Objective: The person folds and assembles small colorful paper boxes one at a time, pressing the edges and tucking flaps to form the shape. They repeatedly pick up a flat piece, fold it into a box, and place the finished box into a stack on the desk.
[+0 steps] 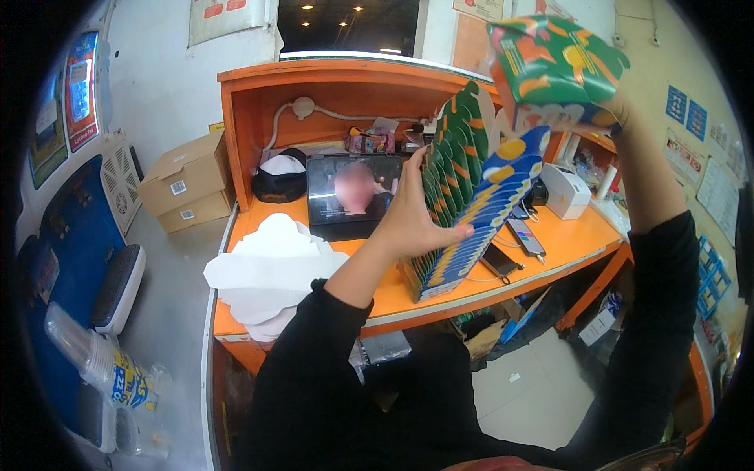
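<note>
My left hand [416, 216] is wrapped round a tall stack of nested folded cartons [479, 208], green and orange on one side, blue with yellow spots on the other. The stack stands tilted at the desk's front edge, thumb on its blue face. Above it to the right, my right hand [615, 116] holds up a green paper carton [558, 67] with orange and yellow patterns. The carton hides most of its fingers and is a little blurred. Left of the stack, flat white carton blanks [271, 263] lie piled on the desk.
The orange desk [585, 235] carries a tablet [353, 192], a black-and-white cap [281, 174], phones [525, 238] and a white printer [565, 191]. Brown boxes [188, 180] stand on the left. Stacked plastic cups [114, 369] are at lower left.
</note>
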`<control>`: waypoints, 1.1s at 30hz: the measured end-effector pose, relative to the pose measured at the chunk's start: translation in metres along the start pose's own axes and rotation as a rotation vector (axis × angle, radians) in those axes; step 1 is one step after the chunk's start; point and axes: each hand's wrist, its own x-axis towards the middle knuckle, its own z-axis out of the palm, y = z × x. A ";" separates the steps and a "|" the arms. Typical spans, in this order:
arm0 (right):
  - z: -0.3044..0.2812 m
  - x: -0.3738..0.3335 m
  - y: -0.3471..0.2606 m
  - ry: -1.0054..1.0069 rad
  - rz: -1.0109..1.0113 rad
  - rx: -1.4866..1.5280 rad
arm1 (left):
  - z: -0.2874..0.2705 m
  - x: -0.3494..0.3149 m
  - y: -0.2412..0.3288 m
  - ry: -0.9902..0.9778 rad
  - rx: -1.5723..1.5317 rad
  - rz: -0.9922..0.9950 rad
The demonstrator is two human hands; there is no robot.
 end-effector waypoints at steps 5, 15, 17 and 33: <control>-0.010 -0.021 -0.016 -0.220 0.029 -0.111 | 0.006 -0.004 0.026 0.004 0.134 0.080; 0.029 -0.012 -0.094 -0.709 0.212 -0.519 | 0.009 -0.002 0.033 0.017 0.217 0.124; 0.042 -0.005 -0.099 -0.852 0.283 -0.343 | 0.009 -0.001 0.031 0.020 0.203 0.166; 0.092 0.077 -0.072 -1.028 0.065 -0.217 | -0.014 0.018 -0.040 -0.031 -0.138 -0.048</control>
